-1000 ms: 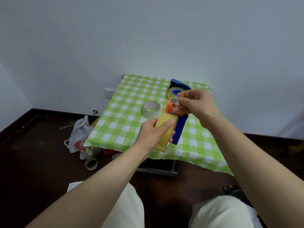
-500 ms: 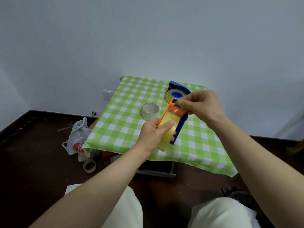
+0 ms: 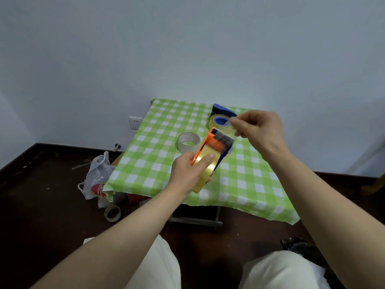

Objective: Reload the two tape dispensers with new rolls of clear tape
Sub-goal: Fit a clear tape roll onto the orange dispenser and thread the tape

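Observation:
My left hand [image 3: 190, 174] grips the orange tape dispenser [image 3: 214, 142], which carries a yellowish clear tape roll [image 3: 205, 166], held above the table's near half. My right hand [image 3: 258, 130] pinches a short piece of clear tape [image 3: 232, 125] just above and right of the dispenser's dark front end. Behind it on the green checked table [image 3: 158, 163] lies the blue tape dispenser [image 3: 221, 113] with a clear roll on its blue hub. A loose white-cored tape roll [image 3: 188, 141] lies flat left of the orange dispenser.
A white plastic bag [image 3: 96, 180] and another tape roll [image 3: 112, 212] lie on the dark floor at the table's left front corner. A wall socket [image 3: 135, 123] is on the wall left of the table. My knees in pale trousers are below.
My right hand has drawn up and to the right, away from the dispenser's front end, with a piece of clear tape in its fingers. The left hand has tilted the orange dispenser flatter.

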A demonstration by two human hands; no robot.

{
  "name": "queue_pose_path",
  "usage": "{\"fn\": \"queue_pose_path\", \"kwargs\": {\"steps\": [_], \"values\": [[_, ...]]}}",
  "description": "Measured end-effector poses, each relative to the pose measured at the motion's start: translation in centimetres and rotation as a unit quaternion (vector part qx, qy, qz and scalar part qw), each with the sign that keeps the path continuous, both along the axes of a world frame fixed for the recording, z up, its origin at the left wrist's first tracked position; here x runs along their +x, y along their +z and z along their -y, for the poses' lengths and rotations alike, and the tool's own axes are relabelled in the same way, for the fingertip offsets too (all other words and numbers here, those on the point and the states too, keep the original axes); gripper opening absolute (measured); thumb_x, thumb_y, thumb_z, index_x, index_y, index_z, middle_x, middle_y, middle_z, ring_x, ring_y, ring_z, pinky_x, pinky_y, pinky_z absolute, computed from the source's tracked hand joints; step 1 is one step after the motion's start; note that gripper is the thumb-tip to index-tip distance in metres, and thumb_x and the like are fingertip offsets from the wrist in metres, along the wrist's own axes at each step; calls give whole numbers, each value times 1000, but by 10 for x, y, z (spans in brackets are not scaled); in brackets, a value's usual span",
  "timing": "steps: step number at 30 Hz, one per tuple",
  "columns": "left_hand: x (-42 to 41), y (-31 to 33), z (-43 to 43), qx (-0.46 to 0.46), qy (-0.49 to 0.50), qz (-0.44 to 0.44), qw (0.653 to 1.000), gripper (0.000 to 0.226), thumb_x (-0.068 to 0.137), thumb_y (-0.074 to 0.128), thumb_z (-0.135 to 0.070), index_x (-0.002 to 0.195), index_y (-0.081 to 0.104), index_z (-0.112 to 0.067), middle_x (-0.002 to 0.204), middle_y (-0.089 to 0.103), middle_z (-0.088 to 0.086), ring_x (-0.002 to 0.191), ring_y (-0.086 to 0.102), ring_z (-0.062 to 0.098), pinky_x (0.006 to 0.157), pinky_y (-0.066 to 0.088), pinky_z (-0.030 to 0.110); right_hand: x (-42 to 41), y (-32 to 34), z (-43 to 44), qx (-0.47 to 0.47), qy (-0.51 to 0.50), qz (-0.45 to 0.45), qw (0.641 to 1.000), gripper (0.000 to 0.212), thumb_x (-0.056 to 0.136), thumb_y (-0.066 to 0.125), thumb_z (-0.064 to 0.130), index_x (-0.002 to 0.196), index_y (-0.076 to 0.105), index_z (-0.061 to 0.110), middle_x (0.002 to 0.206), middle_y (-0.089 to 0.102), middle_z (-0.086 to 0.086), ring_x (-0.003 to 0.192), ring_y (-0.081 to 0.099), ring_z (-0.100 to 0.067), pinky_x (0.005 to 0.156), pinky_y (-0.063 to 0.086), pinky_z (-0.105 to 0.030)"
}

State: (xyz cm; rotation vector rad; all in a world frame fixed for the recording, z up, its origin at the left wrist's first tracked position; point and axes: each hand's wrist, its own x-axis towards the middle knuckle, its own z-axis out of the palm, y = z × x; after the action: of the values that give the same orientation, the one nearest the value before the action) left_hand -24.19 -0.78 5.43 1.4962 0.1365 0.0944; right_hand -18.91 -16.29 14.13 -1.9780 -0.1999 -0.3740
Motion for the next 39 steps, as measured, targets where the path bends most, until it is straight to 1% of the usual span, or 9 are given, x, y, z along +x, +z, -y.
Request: {"fn": "queue_pose_path", "kwargs": {"steps": [3, 7, 13, 18, 23, 30, 32, 36, 39], "values": [[-4, -6, 4, 1, -16, 6, 1000, 38, 80, 73, -29, 99, 64, 2, 91, 70, 26, 72, 68, 29, 72, 57, 45, 7, -5, 3, -10, -5, -53, 999, 13, 77, 73, 11, 64, 68, 13, 49, 62, 4, 42, 56, -2, 52, 46, -21], [-2, -3, 5, -5, -11, 4, 1000, 19, 81, 72, -22, 93, 64, -9, 94, 72, 17, 80, 69, 29, 71, 55, 39, 9, -11, 5, -35, -23, -108, 993, 17, 77, 71, 11, 60, 67, 12, 52, 62, -2, 41, 56, -4, 48, 47, -19], [-1, -1, 5, -1, -5, 10, 1000, 24, 76, 77, -20, 93, 64, -11, 93, 73, 12, 86, 70, 31, 74, 56, 41, 9, -9, 8, 53, 31, -181, 982, 14, 75, 75, 12, 67, 67, 5, 59, 62, -8, 44, 58, -9, 54, 53, -22], [-2, -1, 7, -2, -2, 14, 1000, 20, 75, 78, -19, 88, 63, -16, 92, 73, 10, 87, 70, 31, 76, 57, 43, 13, -12, -1, -10, 24, -117, 993, 13, 71, 78, 12, 65, 66, 10, 61, 65, -3, 46, 55, -5, 52, 46, -21], [-1, 1, 9, -7, 2, 22, 1000, 27, 74, 78, -20, 95, 65, -9, 94, 73, 13, 89, 70, 34, 78, 57, 45, 19, -20, -12, -71, -4, -58, 996, 15, 71, 76, 22, 65, 62, 21, 73, 71, 3, 76, 69, -20, 76, 56, -47], [-2, 6, 10, -3, 26, 35, 999, 22, 74, 79, -25, 85, 64, -12, 89, 72, 15, 86, 69, 37, 81, 56, 51, 18, -23, -22, -105, -18, -20, 994, 16, 78, 69, 24, 70, 56, 27, 82, 71, 5, 82, 68, -21, 77, 54, -46], [-3, 6, 10, -4, 42, 42, 998, 31, 71, 81, -30, 82, 63, -8, 85, 70, 18, 83, 68, 39, 78, 56, 54, 17, -21, -24, -122, -27, -9, 992, 12, 80, 69, 23, 75, 59, 24, 81, 67, 7, 83, 66, -19, 77, 54, -44], [-2, 9, 12, -7, 86, 52, 995, 75, 50, 81, -56, 82, 56, 8, 80, 64, 31, 71, 63, 46, 72, 54, 61, 18, -22, -26, -131, -37, 0, 991, 9, 81, 69, 23, 79, 61, 21, 81, 63, 7, 84, 64, -20, 77, 53, -44], [-1, 13, 12, -9, 93, 57, 994, 79, 47, 82, -57, 80, 55, 9, 79, 62, 32, 71, 62, 48, 70, 53, 62, 19, -21, -26, -126, -40, -3, 991, 8, 81, 69, 23, 81, 62, 19, 80, 62, 9, 85, 64, -19, 78, 53, -43]]}}
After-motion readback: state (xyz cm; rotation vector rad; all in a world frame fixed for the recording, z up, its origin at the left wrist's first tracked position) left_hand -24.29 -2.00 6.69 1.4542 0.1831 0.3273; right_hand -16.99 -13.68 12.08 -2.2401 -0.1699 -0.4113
